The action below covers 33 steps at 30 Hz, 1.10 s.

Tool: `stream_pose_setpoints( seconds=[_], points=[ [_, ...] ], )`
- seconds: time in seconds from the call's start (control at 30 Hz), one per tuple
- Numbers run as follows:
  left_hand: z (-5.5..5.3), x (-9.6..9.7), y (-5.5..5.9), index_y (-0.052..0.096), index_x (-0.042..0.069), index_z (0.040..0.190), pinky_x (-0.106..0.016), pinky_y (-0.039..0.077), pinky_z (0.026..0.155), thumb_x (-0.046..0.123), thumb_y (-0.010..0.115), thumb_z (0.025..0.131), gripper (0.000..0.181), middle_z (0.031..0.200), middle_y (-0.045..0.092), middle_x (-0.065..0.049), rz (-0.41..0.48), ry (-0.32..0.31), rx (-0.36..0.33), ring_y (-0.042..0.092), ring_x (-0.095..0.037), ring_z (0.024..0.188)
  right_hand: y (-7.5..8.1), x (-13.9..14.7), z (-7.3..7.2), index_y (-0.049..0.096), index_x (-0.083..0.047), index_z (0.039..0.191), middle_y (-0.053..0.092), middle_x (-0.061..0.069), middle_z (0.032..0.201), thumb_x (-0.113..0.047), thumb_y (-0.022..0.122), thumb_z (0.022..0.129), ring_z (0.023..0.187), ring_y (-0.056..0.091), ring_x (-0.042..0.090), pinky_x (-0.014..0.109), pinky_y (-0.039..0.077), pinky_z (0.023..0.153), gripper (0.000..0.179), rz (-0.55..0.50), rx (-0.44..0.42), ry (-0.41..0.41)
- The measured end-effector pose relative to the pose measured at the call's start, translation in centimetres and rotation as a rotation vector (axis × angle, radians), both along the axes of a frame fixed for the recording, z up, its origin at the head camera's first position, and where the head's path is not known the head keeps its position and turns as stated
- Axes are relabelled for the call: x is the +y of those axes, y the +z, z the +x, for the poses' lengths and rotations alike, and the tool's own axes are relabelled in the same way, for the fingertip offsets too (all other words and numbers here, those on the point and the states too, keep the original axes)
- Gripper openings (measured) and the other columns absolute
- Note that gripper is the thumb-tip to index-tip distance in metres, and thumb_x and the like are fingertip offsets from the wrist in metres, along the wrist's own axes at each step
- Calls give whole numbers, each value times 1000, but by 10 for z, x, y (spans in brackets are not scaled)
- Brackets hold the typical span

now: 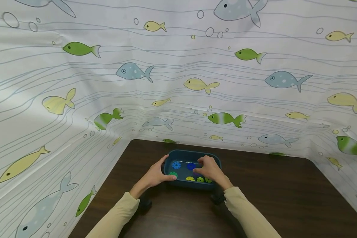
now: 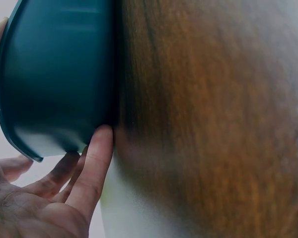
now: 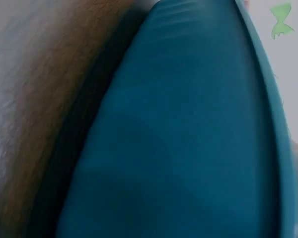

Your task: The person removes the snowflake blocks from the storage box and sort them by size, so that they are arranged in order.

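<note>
A dark blue plastic basin sits on the table. My left hand holds its left end, thumb over the front rim and fingers along the outer side wall; in the left wrist view the fingers touch that wall low down. Over the right rim my right hand reaches inside, thumb and index finger apart near a dark blue notched disc. A purple piece shows partly under the thumb. Also inside lie a light blue disc, a green disc, a yellow disc and yellow-green discs.
The basin stands toward the back of a dark wood-grain table. White sheeting printed with fish rises behind the table and along both sides. The basin's outer wall fills most of the right wrist view.
</note>
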<state>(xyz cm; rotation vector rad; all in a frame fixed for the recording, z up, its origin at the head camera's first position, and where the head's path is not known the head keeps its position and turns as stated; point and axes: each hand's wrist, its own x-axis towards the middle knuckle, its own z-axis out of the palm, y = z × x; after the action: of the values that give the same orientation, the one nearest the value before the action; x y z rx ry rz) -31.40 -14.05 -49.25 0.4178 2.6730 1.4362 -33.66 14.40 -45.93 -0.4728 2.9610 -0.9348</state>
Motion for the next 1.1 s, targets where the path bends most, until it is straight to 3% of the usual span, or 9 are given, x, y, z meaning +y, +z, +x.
stream_pose_setpoints(
  seconds=[0.23, 0.53, 0.7, 0.8, 0.93, 1.1],
  points=[
    [0, 1, 1, 31, 9, 172, -70, 47, 118, 46, 92, 83, 114, 166, 48, -27, 9, -3, -7, 57, -44, 139, -6, -16, -14, 72, 10, 132, 76, 26, 131, -22, 90, 91, 122, 74, 39, 54, 61, 104, 55, 88, -52, 10],
    [2, 0, 2, 30, 12, 172, -73, 44, 120, 43, 93, 83, 113, 170, 44, -26, 1, 9, -20, 54, -46, 143, -14, -24, -20, 72, 11, 130, 74, 26, 131, -25, 90, 92, 116, 74, 36, 53, 61, 104, 55, 119, -69, 1],
    [1, 1, 2, 30, 12, 172, -72, 44, 120, 44, 92, 84, 113, 170, 44, -26, 5, 6, -20, 54, -46, 143, -15, -26, -22, 77, 10, 119, 78, 19, 110, -25, 89, 92, 88, 68, 22, 44, 64, 87, 46, 135, -52, 5],
    [1, 1, 2, 29, 12, 172, -71, 45, 120, 45, 92, 84, 113, 169, 45, -26, 8, 1, -15, 54, -46, 142, -19, -27, -27, 79, 8, 109, 74, 13, 94, -25, 89, 92, 75, 60, 19, 36, 59, 73, 38, 129, -44, 9],
    [0, 0, 1, 30, 11, 172, -69, 47, 119, 45, 92, 84, 112, 168, 46, -27, 5, 3, -9, 55, -46, 141, -34, -28, -40, 79, 4, 100, 70, 10, 85, -26, 90, 92, 71, 57, 20, 32, 51, 63, 33, 123, -31, -2],
    [0, 1, 0, 32, 12, 172, -69, 46, 120, 45, 91, 84, 110, 169, 45, -25, 8, 17, -19, 54, -46, 144, -46, -29, -50, 79, 3, 99, 72, 10, 87, -23, 92, 90, 71, 59, 18, 32, 53, 64, 31, 84, -34, -41]
  ],
)
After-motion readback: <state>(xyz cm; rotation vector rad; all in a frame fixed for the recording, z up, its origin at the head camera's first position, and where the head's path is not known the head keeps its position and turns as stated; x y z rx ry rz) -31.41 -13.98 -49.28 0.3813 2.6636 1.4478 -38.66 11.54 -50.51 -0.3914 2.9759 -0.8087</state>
